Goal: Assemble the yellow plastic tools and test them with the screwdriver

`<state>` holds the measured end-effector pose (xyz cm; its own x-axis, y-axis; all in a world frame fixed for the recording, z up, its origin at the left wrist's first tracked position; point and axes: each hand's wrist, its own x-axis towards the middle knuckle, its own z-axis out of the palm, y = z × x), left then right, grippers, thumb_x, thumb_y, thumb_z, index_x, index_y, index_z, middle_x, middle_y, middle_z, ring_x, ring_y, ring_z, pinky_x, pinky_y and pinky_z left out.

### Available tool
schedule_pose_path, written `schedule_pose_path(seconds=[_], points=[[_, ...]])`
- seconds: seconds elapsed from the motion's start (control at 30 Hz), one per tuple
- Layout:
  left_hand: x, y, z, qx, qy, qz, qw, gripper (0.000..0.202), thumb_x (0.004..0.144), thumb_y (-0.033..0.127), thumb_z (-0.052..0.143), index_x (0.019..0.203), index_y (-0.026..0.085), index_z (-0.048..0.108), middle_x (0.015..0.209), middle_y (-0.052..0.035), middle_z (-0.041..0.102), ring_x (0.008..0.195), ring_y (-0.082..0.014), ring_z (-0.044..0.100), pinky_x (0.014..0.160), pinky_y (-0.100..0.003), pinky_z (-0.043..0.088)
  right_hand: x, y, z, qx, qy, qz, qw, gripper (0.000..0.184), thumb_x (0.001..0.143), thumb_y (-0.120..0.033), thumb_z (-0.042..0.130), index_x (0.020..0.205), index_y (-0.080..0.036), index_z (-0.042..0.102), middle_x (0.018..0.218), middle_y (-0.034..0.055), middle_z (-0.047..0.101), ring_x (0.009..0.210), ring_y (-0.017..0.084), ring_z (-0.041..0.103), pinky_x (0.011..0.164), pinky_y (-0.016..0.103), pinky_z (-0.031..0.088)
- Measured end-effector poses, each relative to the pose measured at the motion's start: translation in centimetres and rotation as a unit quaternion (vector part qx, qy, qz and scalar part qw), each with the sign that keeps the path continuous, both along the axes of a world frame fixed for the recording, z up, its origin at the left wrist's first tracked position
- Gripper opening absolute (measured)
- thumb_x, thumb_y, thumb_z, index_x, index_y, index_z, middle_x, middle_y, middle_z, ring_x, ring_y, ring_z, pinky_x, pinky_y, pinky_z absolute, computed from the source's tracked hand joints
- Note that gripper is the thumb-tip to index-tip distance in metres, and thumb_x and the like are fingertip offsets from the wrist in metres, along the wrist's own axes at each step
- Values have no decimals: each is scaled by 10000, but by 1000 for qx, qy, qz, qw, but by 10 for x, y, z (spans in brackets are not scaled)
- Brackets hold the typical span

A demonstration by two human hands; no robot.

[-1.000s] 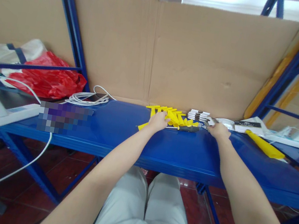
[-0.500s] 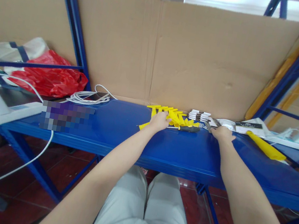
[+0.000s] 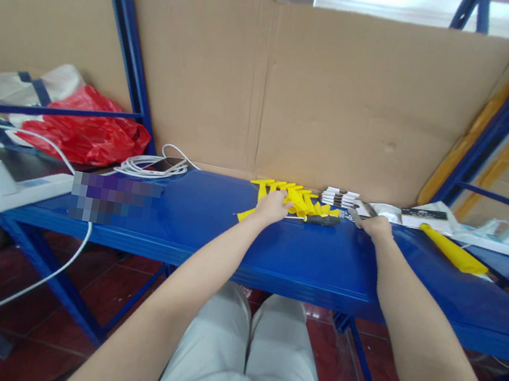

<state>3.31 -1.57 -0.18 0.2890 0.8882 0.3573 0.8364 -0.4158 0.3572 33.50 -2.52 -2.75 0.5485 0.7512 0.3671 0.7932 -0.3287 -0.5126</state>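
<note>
My left hand (image 3: 273, 206) is closed over the near left side of a row of yellow plastic pieces (image 3: 301, 202). A short yellow piece (image 3: 246, 215) with a thin tip sticks out from under it on the left. A screwdriver with a dark handle (image 3: 323, 220) lies just right of that hand, its thin shaft pointing left. Farther right, my right hand (image 3: 378, 228) is closed around a metal tool (image 3: 354, 216) with two spread arms, whose exact kind I cannot make out. Small silvery bits (image 3: 345, 214) lie beside the tool.
A stack of white packets (image 3: 339, 197) stands against the cardboard wall (image 3: 349, 102). Right of my hand lie a white packet with a black label (image 3: 424, 215) and a yellow roll (image 3: 453, 250). A coiled white cable (image 3: 150, 167), power strip (image 3: 20, 192) and red bag (image 3: 88, 128) are left.
Both hands stay in nearly the same places. My right hand's fingers have drawn in slightly around the metal tool.
</note>
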Motion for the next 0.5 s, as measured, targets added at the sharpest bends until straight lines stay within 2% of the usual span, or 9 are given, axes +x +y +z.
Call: schedule_pose_path(seconds=[0.07, 0.13, 0.2, 0.27, 0.37, 0.43, 0.5], points=[[0, 0, 0, 1, 3, 0, 1000, 299, 921, 318, 543, 1163, 189, 662, 1206, -99, 694, 1136, -237, 626, 959, -328, 484, -10, -5, 7, -57, 51, -59, 995, 622, 729, -609, 660, 1004, -52, 682, 952, 271, 632, 975, 396, 609, 730, 456, 481], [0, 0, 0, 1, 7, 0, 1000, 307, 923, 321, 541, 1173, 186, 658, 1214, -101, 690, 1140, -238, 624, 956, -324, 484, -18, -10, 14, -60, 63, -68, 994, 637, 738, -595, 662, 1055, -43, 679, 1009, 277, 631, 1012, 388, 607, 764, 444, 478], [0, 0, 1, 1, 10, 1, 1000, 316, 924, 325, 539, 1183, 183, 653, 1217, -104, 687, 1143, -242, 624, 956, -328, 484, -24, -12, 21, -41, 52, -64, 996, 524, 763, -531, 659, 1006, -69, 701, 1015, 263, 640, 1033, 381, 606, 800, 449, 473], [0, -1, 1, 0, 10, 0, 1000, 319, 924, 324, 539, 1187, 183, 652, 1222, -110, 684, 1148, -247, 622, 955, -334, 483, -28, -13, 28, -12, 41, -58, 997, 338, 788, -427, 640, 878, -110, 717, 973, 230, 658, 1031, 373, 612, 827, 453, 471], [0, -1, 1, -2, 6, -3, 1000, 315, 926, 314, 537, 1185, 177, 654, 1232, -120, 677, 1151, -248, 621, 952, -334, 482, -40, -13, 35, 60, 69, 9, 996, 184, 789, -290, 607, 711, -141, 683, 820, 157, 668, 924, 328, 639, 809, 425, 482], [0, -2, 1, -4, 6, -5, 1000, 314, 926, 308, 538, 1184, 172, 653, 1236, -119, 674, 1149, -243, 621, 950, -327, 481, -52, -13, 38, 109, 114, 78, 984, 160, 773, -265, 610, 683, -143, 659, 720, 104, 645, 813, 274, 638, 757, 386, 489], [0, -1, 1, -5, 6, -6, 1000, 314, 925, 306, 542, 1187, 174, 652, 1240, -113, 673, 1151, -239, 619, 954, -319, 478, -69, -12, 38, 122, 135, 125, 975, 163, 754, -291, 637, 669, -152, 642, 666, 57, 621, 728, 216, 612, 709, 339, 483]])
